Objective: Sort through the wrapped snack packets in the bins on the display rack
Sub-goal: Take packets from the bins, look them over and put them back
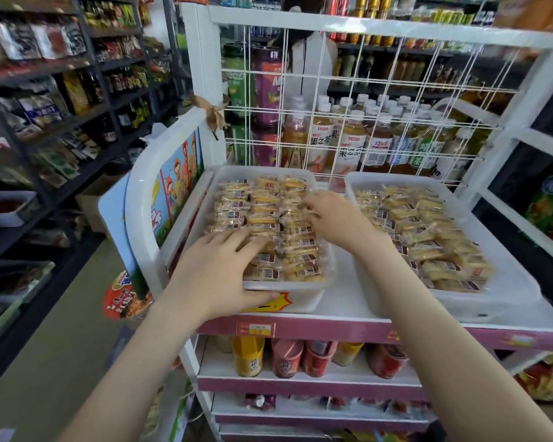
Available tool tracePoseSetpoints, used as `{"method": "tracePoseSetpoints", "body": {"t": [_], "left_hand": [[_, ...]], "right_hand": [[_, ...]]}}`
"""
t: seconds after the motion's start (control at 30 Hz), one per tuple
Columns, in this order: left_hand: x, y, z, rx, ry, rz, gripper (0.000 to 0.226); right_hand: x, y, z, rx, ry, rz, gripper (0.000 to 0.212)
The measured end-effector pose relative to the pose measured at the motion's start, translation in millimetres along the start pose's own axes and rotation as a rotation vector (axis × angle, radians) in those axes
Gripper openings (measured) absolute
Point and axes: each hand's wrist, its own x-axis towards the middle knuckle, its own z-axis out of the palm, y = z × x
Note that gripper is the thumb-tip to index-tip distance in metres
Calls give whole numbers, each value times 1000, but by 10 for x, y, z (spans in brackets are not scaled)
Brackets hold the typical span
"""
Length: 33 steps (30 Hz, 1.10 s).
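Your left hand [217, 275] covers the near-left corner of the left bin [307, 298], hiding the packets [300, 253] under it, and your thumb hides part of the yellow sticker [283, 302] on that bin's front wall. Toward the bin's middle, your right hand [336, 218] has its fingertips sunk among the packets; you cannot tell whether they pinch one. Print on the packets is too small to read. Right of the left bin, the right bin [505, 301] blurs at its near edge. Below the left bin, the shelf lip [332, 330] cuts off the tops of the cups [284, 358].
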Motion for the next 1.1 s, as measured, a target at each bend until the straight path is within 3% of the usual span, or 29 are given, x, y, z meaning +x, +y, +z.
{"method": "tracePoseSetpoints", "body": {"t": [0.07,0.2,0.4,0.77,0.97,1.1], "left_hand": [[-70,33,118,38,164,-2,83],[-167,92,216,-10,261,-38,72],[-144,86,194,-12,257,-17,69],[-126,66,198,-34,295,-21,68],[-134,59,211,-61,302,-36,69],[-133,63,199,-70,292,-46,70]], "right_hand": [[74,-3,23,-26,-12,35,23],[173,-26,14,-226,-23,19,21],[218,32,-14,-217,-95,10,30],[119,-37,-10,-227,-18,-109,27],[31,-45,35,-134,188,-140,26],[-62,2,119,-13,498,-129,25]]}}
